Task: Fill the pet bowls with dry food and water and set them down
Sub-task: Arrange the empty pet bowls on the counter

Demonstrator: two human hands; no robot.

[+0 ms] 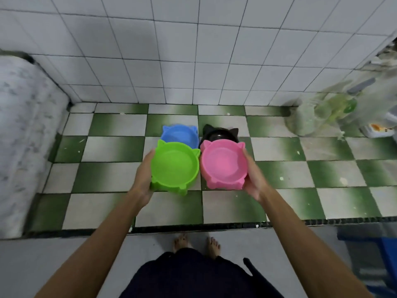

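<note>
My left hand (144, 179) holds the green plastic cat-eared bowl (175, 166) and my right hand (253, 179) holds the pink plastic cat-eared bowl (223, 164), fingers curled around their sides, level so nothing spills.

The green bowl (175, 166) is round with cat ears, its hollow empty, held level at the picture's centre; touching it at 3 o'clock is the pink bowl (223, 164), same shape, tipped slightly; the blue bowl (180, 135) sits at 12 o'clock of the green; the black bowl (220, 132) at 12 o'clock of the pink, partly hidden.
</note>
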